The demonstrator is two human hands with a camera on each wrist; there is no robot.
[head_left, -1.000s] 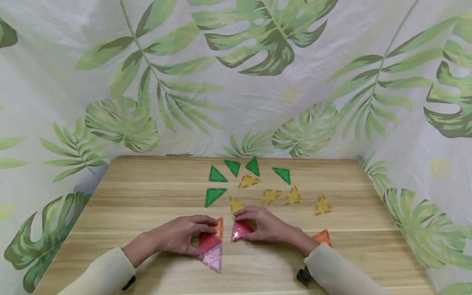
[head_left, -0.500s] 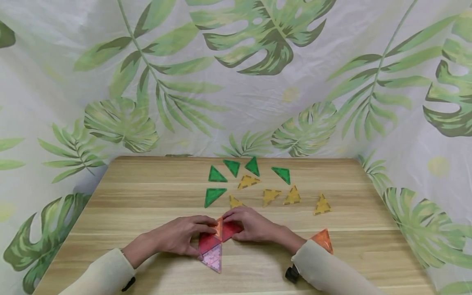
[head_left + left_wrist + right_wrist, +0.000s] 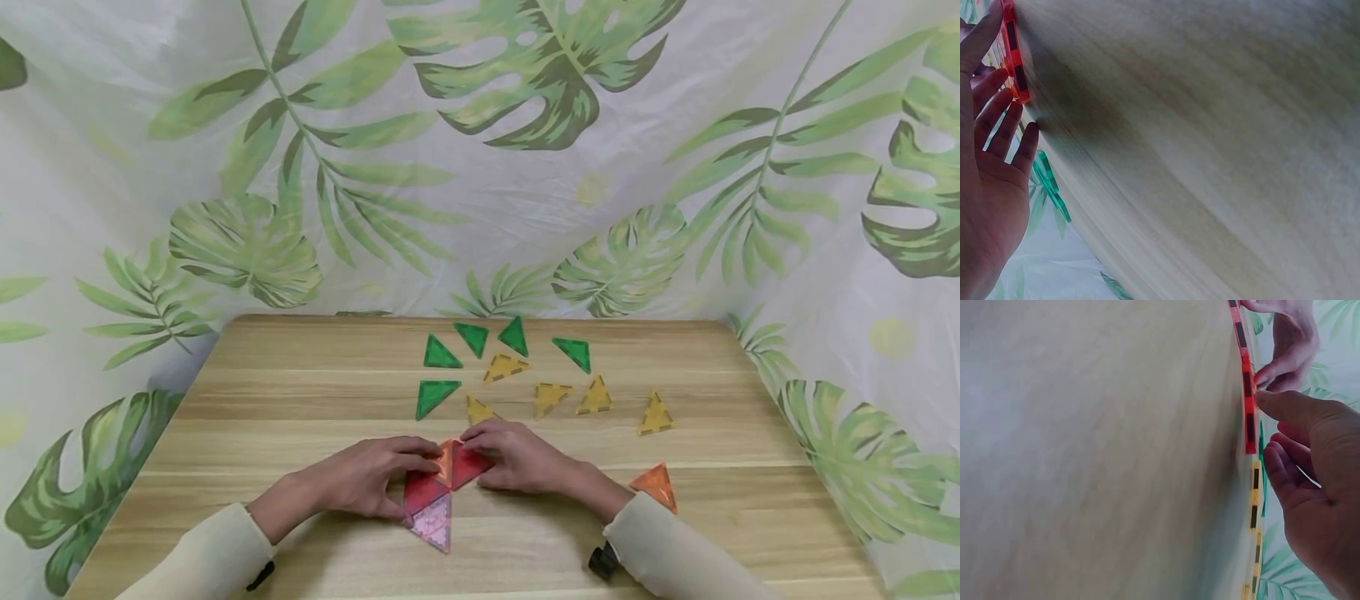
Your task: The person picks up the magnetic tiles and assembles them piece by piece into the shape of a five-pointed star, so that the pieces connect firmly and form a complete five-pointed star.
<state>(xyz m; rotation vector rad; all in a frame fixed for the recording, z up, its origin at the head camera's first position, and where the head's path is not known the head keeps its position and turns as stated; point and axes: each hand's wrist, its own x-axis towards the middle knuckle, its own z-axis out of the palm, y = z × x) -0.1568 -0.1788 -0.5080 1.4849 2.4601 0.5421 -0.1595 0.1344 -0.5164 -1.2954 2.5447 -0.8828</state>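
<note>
In the head view my left hand (image 3: 363, 477) rests on a joined group of triangular magnetic tiles, its fingers lying relaxed. Its fingertips touch the orange tile (image 3: 446, 468), and its thumb is at the edge of the pale pink tile (image 3: 433, 527). A red tile (image 3: 424, 493) lies between these two, partly under the hand. My right hand (image 3: 525, 460) holds another red tile (image 3: 467, 467) between thumb and fingers, flat against the orange tile's right side. The right wrist view shows my right thumb (image 3: 1291, 406) at that red tile's edge (image 3: 1249, 419).
Several green triangular tiles (image 3: 437, 397) lie towards the back of the wooden table (image 3: 300, 400). Several yellow tiles (image 3: 596, 397) are scattered before them, one just behind my right hand. One loose orange tile (image 3: 657, 487) sits beside my right forearm. A leaf-patterned cloth (image 3: 495, 208) hangs behind.
My right hand has moved left with the red tile, closing the gap to the orange tile. The left hand and the tiles under it have stayed in place.
</note>
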